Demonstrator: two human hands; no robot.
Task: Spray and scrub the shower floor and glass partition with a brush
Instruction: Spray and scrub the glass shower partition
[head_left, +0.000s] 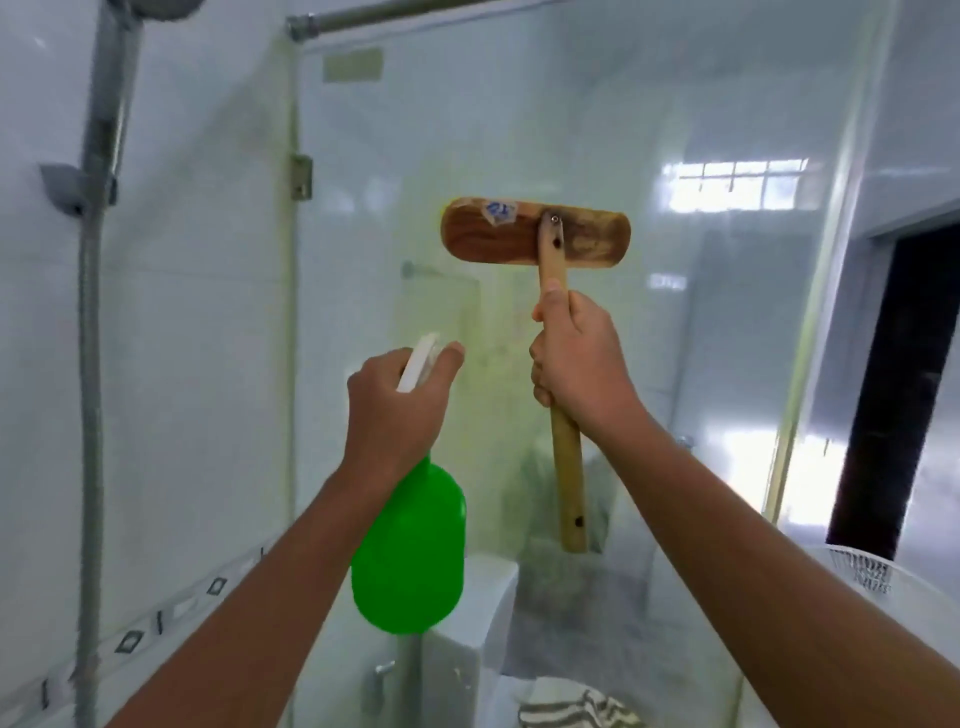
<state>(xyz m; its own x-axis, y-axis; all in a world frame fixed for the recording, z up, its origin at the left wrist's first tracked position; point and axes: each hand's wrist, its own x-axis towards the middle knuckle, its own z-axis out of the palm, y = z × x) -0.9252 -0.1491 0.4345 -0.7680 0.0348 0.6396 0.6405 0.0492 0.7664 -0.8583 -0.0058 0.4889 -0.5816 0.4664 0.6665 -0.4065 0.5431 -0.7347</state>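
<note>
Landmark: glass partition (519, 130), filling centre of view, both hands raised in front of it.

Far left of the glass: shower hose (89, 415) and rail hang on the tiled wall, not in play.

Left of the brush, near the glass: left hand (397, 410) holds the green spray bottle (410, 551) by the neck, body hanging below the fist, white spray head (418, 364) aimed at the pane. Likely held up like this so the mist lands beside the patch being scrubbed. Fingers curled round the neck, one fingertip lies forward beside the head; trigger itself hidden behind the hand, can't tell if it's squeezed.

Right of the bottle: right hand (576, 364) grips the brush (535, 236) high on its wooden handle, close under the head, the rest of the handle sticking out below the fist. Choked-up grip probably gives more push against the glass. Head lies crosswise, wooden back toward camera, so bristles face the pane; contact looks likely, can't confirm. Fingers fully wrapped, thumb up along the handle.

Behind the glass, low: toilet cistern (467, 623); a striped cloth (576, 706) lies low at the bottom edge.

Judgement: glass stage underway, upper-middle zone. Shower floor out of view.
</note>
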